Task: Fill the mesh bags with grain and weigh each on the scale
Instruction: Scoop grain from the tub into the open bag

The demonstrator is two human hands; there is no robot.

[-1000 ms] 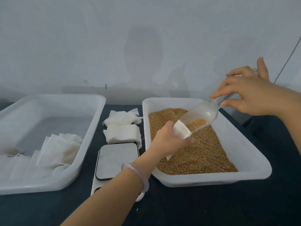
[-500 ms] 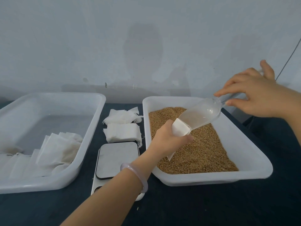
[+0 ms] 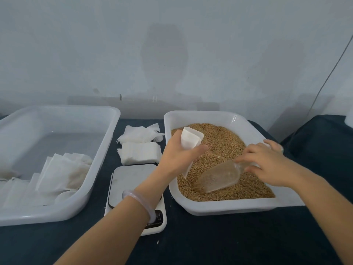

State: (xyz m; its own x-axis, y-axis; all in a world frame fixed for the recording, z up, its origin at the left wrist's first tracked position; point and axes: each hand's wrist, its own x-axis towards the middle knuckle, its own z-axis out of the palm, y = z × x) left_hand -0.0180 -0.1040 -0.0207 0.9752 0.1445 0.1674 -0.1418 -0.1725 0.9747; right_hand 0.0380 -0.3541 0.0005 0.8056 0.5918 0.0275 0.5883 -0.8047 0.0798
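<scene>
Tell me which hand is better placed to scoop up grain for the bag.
The right hand: it holds the clear scoop, whose mouth is in the grain. The left hand grips the mesh bag.

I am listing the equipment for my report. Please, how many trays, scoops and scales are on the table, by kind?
Trays: 2, left tray and grain tray
Scoop: 1
Scale: 1
Total: 4
</scene>
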